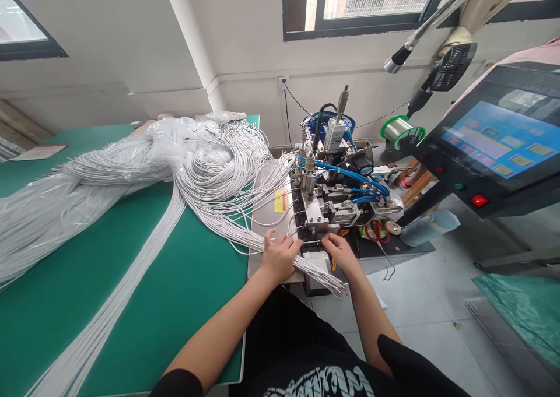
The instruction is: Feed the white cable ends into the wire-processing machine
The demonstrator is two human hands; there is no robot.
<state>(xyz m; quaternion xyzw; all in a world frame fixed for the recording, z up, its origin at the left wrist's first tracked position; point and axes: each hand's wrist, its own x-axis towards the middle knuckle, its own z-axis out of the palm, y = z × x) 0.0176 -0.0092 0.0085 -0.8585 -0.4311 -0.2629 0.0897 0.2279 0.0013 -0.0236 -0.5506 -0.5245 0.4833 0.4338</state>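
Note:
My left hand point(280, 257) is closed over a bundle of thin white cables point(318, 274), whose reddish ends stick out to the right beneath it. A single white cable point(311, 242) runs from my left fingertips across the front of a bench machine point(312, 210). At that cable's right end my right hand point(339, 250) pinches with thumb and finger, close beside the machine's metal head. What exactly lies between the right fingertips is too small to make out. Several more white cables point(280, 210) lead from the left into the machine's edge.
A large heap of white cables point(219, 175), partly in clear plastic, covers the green table point(175, 292). Blue air hoses point(367, 178) top the machine. A wire spool point(400, 129), touchscreen point(503, 137), red-handled scissors point(377, 232) and fan point(455, 65) stand to the right.

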